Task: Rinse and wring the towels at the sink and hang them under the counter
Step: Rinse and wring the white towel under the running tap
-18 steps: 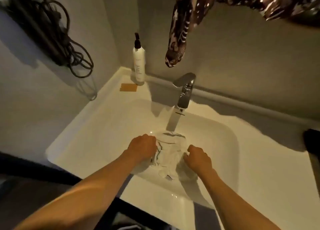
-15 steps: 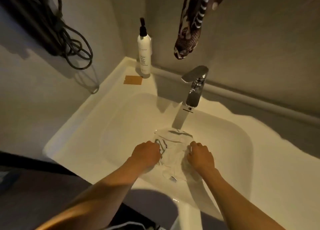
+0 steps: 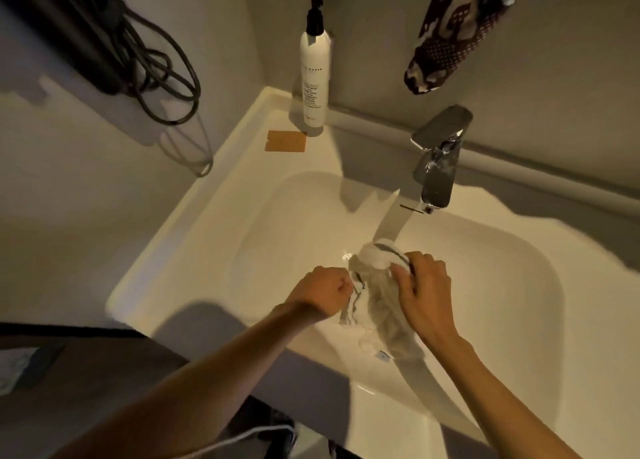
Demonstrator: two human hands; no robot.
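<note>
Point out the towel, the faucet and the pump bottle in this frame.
towel [image 3: 379, 294]: head view, on the bunched grey cloth between the hands.
faucet [image 3: 438, 178]: head view, on the chrome spout body.
pump bottle [image 3: 314, 78]: head view, on the white label area.

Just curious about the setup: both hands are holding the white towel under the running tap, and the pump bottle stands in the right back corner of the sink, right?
Not quite. The head view shows the pump bottle in the left back corner of the sink. The rest holds: both the left hand and right hand hold the white towel under the running tap.
</note>
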